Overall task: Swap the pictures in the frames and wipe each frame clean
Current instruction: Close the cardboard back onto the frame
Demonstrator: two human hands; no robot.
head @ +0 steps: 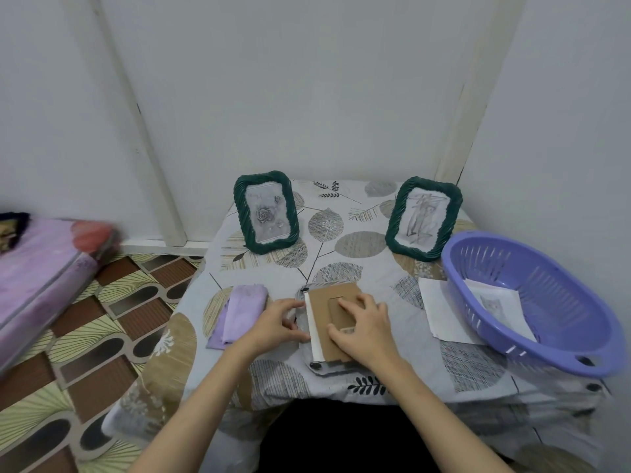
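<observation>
working on a third frame (327,327) that lies face down at the table's near edge, the person has its brown backing board (333,303) up, with a white strip of paper showing along the board's left side. the left hand (278,324) pinches the frame's left edge with curled fingers; the right hand (363,327) presses on the board, fingers bent over it, gripping nothing i can make out. two green frames (266,213) (423,218) stand upright at the back, each holding a picture. a loose sheet (435,308) lies by the purple basket (532,302), another inside it. the folded lilac cloth (239,314) lies just left of the frame, unheld. i judge the swap on this frame to be midway and its wiping not begun.
</observation>
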